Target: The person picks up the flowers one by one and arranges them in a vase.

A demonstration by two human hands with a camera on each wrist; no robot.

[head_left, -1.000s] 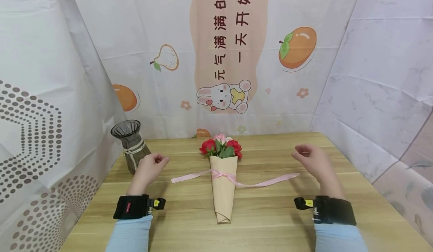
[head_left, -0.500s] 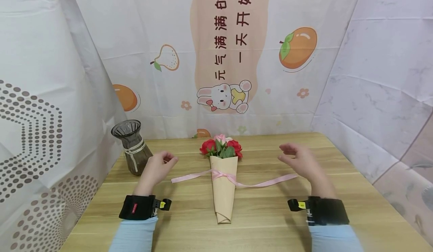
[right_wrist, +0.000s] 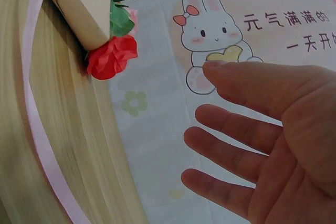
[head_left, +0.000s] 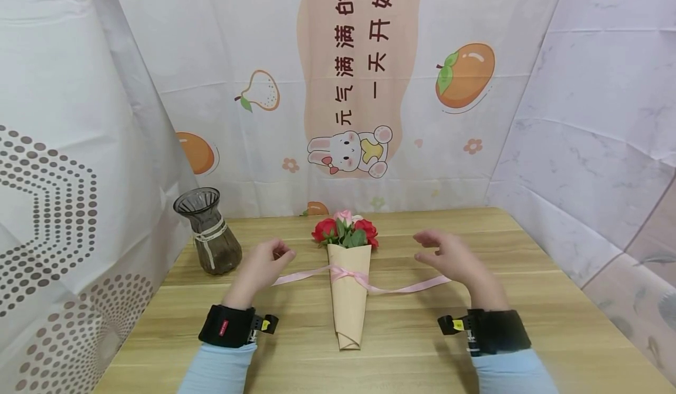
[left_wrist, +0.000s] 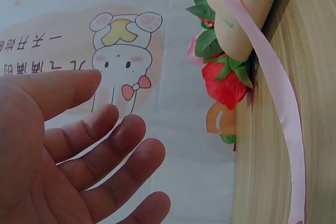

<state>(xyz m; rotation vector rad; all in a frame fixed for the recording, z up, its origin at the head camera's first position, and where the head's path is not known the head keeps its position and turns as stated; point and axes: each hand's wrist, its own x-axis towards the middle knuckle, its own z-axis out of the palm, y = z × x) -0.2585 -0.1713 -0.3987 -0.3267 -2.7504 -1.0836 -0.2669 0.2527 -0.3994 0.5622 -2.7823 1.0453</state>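
Observation:
A bouquet of red and pink roses [head_left: 345, 228] in a kraft paper wrap [head_left: 348, 317] lies in the middle of the table. Round the wrap runs a pink ribbon [head_left: 406, 288], crossed at the front, its two tails spread left and right. My left hand [head_left: 261, 268] hovers by the left tail and covers its end in the head view. Over the right tail's end is my right hand [head_left: 449, 257]. Both hands hold nothing; in the wrist views the left fingers [left_wrist: 118, 135] and right fingers [right_wrist: 233, 124] are relaxed and apart.
A smoky grey glass vase [head_left: 216, 241] with cord round its neck stands at the back left, close beyond my left hand. The wooden table [head_left: 412, 359] meets a printed cloth backdrop [head_left: 253, 165] at its back edge.
Both hands have moved inward toward the bouquet, the left one to the right and the right one to the left. Bouquet, ribbon and vase have stayed in place.

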